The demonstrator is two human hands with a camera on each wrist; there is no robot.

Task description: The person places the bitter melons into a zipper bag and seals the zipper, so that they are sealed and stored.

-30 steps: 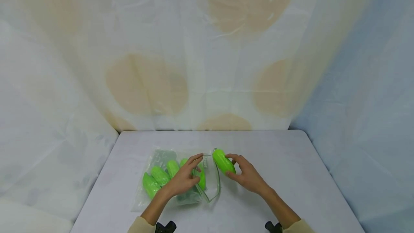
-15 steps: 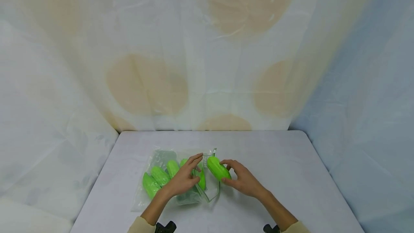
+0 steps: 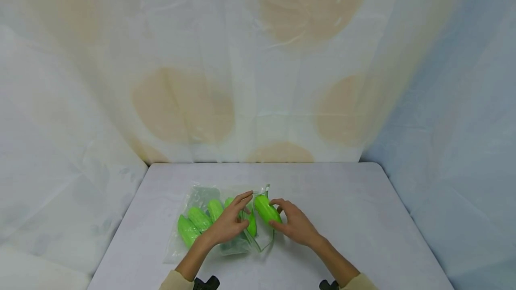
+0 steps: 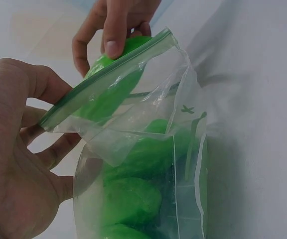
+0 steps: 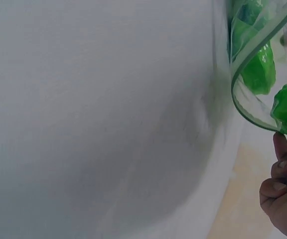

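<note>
A clear zip-lock bag [image 3: 230, 247] lies on the table with its green-edged mouth toward the right. Several plump green cucumber-like vegetables [image 3: 187, 231] show through its film. My left hand [image 3: 229, 223] pinches the zip edge [image 4: 108, 69] at the mouth and keeps it spread, with the other fingers behind the film. My right hand [image 3: 296, 223] grips one more green cucumber-like vegetable [image 3: 267, 208] between thumb and fingers, right at the open mouth. In the left wrist view part of that vegetable [image 4: 101, 99] shows through the film below the zip edge.
The white table [image 3: 346, 196] stretches out around the bag. A patterned cloth [image 3: 262, 124] hangs behind its far edge, with more cloth at both sides. Dark camera mounts [image 3: 206, 282] sit at the wrists.
My right hand has moved left and slightly down with the vegetable, from beside the bag's rim into its mouth. My left hand and the bag have stayed in place.
</note>
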